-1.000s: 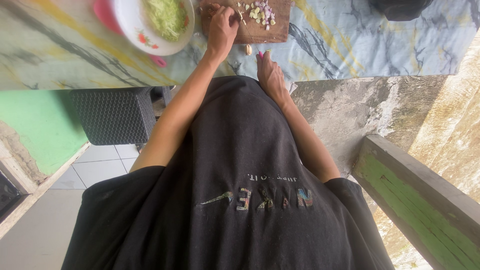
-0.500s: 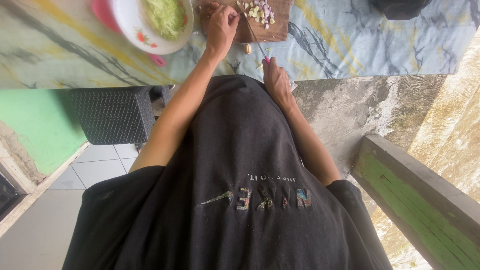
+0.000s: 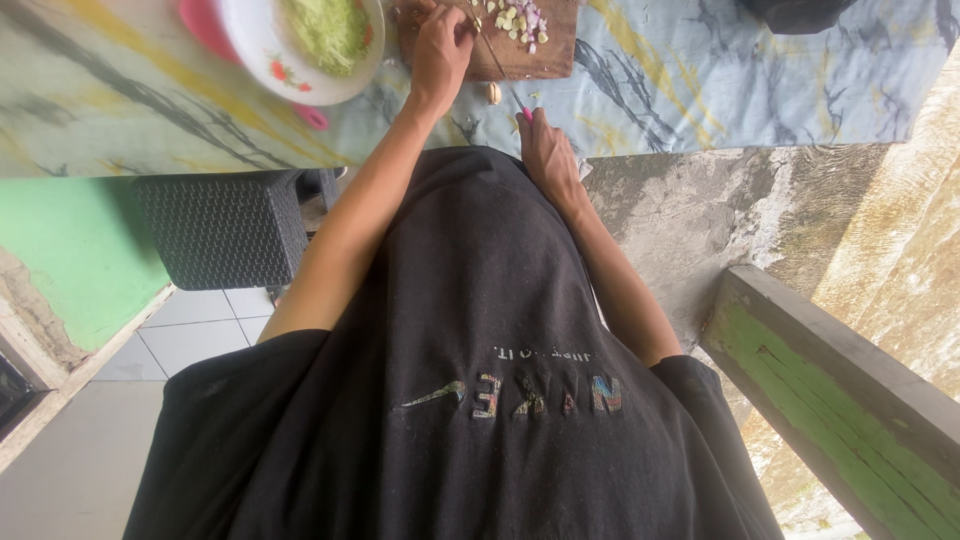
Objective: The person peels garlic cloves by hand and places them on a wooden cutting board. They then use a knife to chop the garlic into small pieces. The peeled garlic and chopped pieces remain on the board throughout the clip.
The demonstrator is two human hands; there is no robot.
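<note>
Wooden and brown, 1 cutting board [image 3: 545, 45] lies at the far edge of the worktop [image 3: 700, 70], which is covered by a cloth with blue, grey and yellow streaks. On the board sits 1 small heap of chopped pieces [image 3: 518, 17], pale and pinkish, too fine to count. The left hand [image 3: 440, 45] rests on the board's near left part, fingers [image 3: 462, 25] curled together and pressing down beside the heap; what lies under them is hidden. The right hand [image 3: 545, 155] is at the near edge of the worktop, fingers closed around the pink handle of 1 knife [image 3: 497, 60], whose thin blade slants up across the board toward the left hand. 1 small pale clove-like piece [image 3: 492, 93] lies on the cloth just below the board, between the 2 hands. Left of the board stands 1 white plate [image 3: 262, 55] with a flower print, holding shredded green food [image 3: 325, 28]. 1 pink object [image 3: 200, 25] shows partly behind the plate. 1 dark woven stool [image 3: 222, 228] stands under the worktop
</note>
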